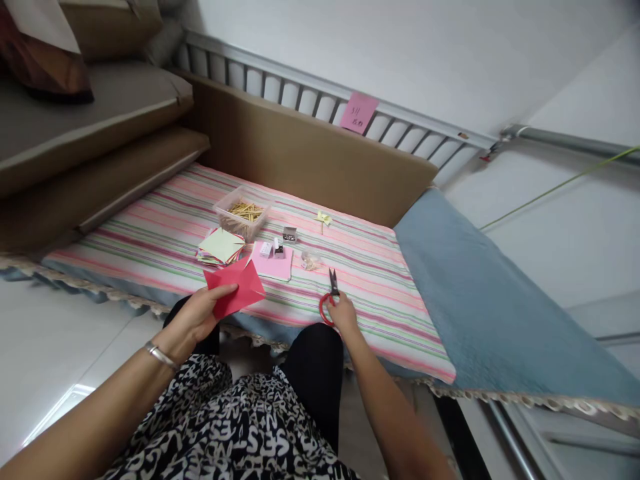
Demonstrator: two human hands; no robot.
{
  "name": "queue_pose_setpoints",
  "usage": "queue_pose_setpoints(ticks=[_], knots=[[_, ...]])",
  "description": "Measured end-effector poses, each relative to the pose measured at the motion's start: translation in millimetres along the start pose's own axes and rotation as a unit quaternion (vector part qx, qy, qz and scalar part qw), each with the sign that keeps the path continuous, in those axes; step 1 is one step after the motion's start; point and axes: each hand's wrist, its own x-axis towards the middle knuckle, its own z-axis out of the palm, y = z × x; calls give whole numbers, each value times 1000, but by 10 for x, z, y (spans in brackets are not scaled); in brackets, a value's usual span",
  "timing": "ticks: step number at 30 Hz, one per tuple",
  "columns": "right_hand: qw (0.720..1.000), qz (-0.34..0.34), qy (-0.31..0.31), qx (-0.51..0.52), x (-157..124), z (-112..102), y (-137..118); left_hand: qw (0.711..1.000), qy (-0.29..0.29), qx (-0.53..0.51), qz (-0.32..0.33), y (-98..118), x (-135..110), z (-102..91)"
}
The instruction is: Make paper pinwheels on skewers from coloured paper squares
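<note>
White walls [450, 60] and a slatted pale radiator [285, 93] backed the scene, with a pink note [360, 112] in dark handwriting stuck to the slats and a brown board [300, 160] propped just in front. Bulky cushions [115, 103] were piled at the left, and a striped cloth [395, 323] in pink, green and white lay over a blue cover [475, 287] with a scalloped, lacy edge.

A person in a black-and-white lettered garment [240, 427] sat at the near side, the left hand [203, 310] pinching a sheet of red paper [240, 288] above the cloth's front edge, thumb flat on top and the other fingers mostly hidden beneath. Slits showed at two of the sheet's corners. The right hand [343, 312] was curled around the red looped handles of a pair of scissors [334, 283], whose dark metal blades stood slightly apart and pointed away from the body. A smooth silvery bracelet [161, 357] circled the left wrist.

Between and beyond the hands, thin yellowish sticks [245, 211] filled a clear plastic tub [227, 217] behind a loose stack of colored paper squares [220, 245]. Small boxes [279, 250] rested on a flat pink pad [277, 269], near a little transparent container [310, 261]. Farther back lay a pale yellow folded shape [323, 218] on a short stick.
</note>
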Motion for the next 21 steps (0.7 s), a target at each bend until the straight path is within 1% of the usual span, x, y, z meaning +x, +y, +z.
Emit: queue_pose_setpoints(ticks=[3,5,7,9,10,11,12,14,15,17,19,21], knots=[[999,-22,2,35,-29,-10,-139,1000,-6,-5,7,-9,-6,26],[995,-54,-14,79,-156,-5,-261,1000,-12,-5,16,-31,3,45],[986,-86,-51,132,-359,32,-417,999,-22,-6,24,-68,14,73],[971,-106,-101,190,-594,91,-602,999,-43,-5,24,-112,14,113],[957,-114,-127,233,-705,118,-699,998,-55,-1,24,-133,6,137],[920,-109,-163,339,-801,135,-791,998,-65,6,24,-152,-10,160],[884,-108,-182,416,-878,139,-877,997,-71,16,25,-167,-32,181],[831,-109,-189,512,-969,109,-1013,996,-73,42,30,-187,-90,207],[818,-109,-186,533,-985,81,-1062,995,-70,55,33,-192,-121,209],[808,-108,-182,550,-978,20,-1125,994,-70,80,37,-196,-175,188],[807,-105,-177,553,-953,-30,-1157,991,-74,104,39,-198,-208,146],[815,-107,-151,549,-937,-70,-1174,988,-77,129,44,-200,-220,104]])
